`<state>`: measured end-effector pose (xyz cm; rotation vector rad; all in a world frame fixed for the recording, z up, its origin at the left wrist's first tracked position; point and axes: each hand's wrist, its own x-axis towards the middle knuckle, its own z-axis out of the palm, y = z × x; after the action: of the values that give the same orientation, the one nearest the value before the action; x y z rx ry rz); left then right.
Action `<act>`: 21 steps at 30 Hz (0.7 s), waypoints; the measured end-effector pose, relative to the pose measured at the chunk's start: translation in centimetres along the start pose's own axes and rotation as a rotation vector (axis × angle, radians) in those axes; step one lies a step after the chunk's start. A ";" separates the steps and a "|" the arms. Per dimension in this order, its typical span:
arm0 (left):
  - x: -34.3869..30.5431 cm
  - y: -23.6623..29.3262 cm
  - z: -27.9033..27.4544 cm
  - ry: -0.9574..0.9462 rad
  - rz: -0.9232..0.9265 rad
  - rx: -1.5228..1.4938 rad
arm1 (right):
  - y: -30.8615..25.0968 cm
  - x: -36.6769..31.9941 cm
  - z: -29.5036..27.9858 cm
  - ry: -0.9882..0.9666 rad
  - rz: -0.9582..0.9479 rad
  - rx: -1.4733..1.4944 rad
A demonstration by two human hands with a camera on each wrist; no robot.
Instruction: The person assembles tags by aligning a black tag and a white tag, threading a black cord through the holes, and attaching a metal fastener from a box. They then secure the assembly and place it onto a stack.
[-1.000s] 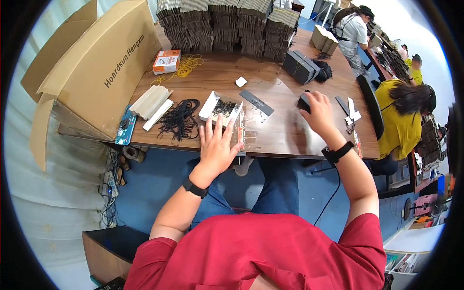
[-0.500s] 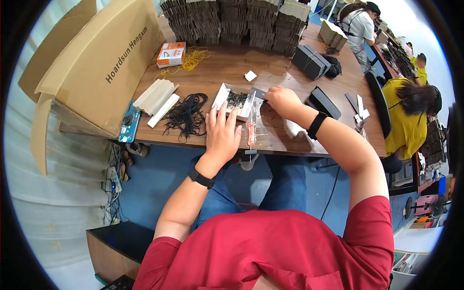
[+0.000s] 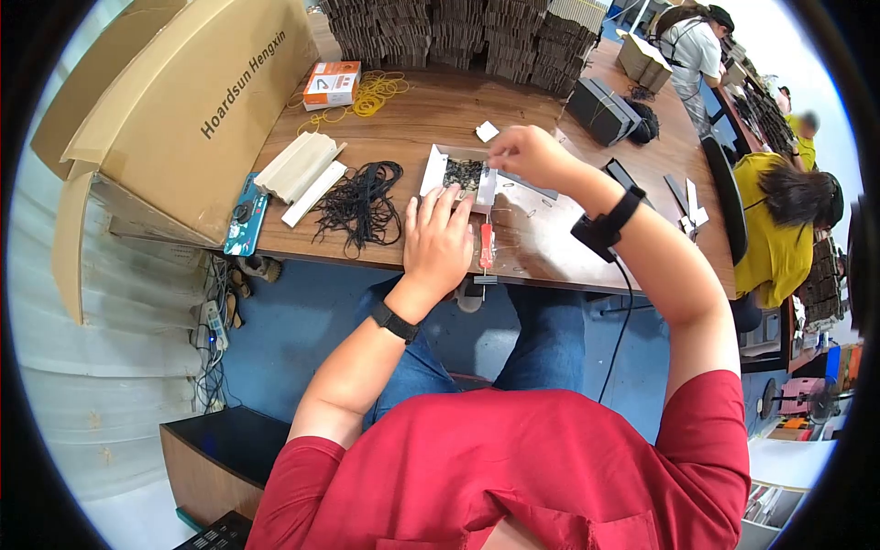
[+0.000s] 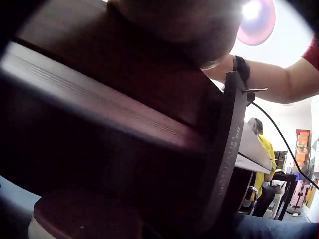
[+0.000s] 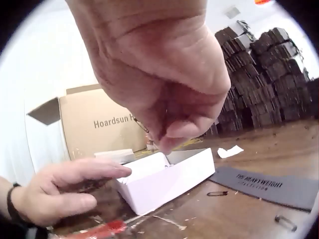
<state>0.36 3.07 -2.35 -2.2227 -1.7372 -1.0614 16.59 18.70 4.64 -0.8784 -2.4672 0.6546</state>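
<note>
A small white box (image 3: 431, 171) full of dark safety pins (image 3: 465, 174) lies on the wooden table. My left hand (image 3: 440, 243) rests at the box's near side, fingers extended and touching its edge. Just over the box's right end is my right hand (image 3: 536, 158), its fingers curled together. In the right wrist view a safety pin (image 5: 141, 124) sticks out from the pinched fingertips of that hand. A dark grey printed card (image 5: 259, 186) lies beside the box, with loose safety pins (image 5: 217, 193) around it.
A red-handled tool (image 3: 487, 246) lies near the table's front edge. Left of the box are black cords (image 3: 362, 206), a beige strip bundle (image 3: 298, 167) and a large carton (image 3: 211, 101). Tall stacks of dark cards (image 3: 458, 37) stand behind. A black folded piece (image 3: 623, 174) lies to the right.
My right hand let go of the black piece at the right, moved left past the grey card and came over the box. The left hand stays at the box.
</note>
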 end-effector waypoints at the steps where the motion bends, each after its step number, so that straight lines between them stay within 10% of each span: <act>1: 0.0 -0.1 0.2 -0.003 -0.002 0.015 | -1.8 0.6 0.0 -0.098 0.260 0.061; 14: -0.1 -0.4 0.0 0.069 0.017 -0.056 | 2.3 -3.2 1.7 -0.152 -0.101 -0.456; 21: -0.2 -0.4 0.1 0.086 0.014 -0.051 | 1.7 -1.2 0.6 0.000 0.108 -0.427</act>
<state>0.05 3.11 -2.63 -2.1800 -1.6753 -1.1927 17.91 18.90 2.91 -1.1707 -2.6180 0.1561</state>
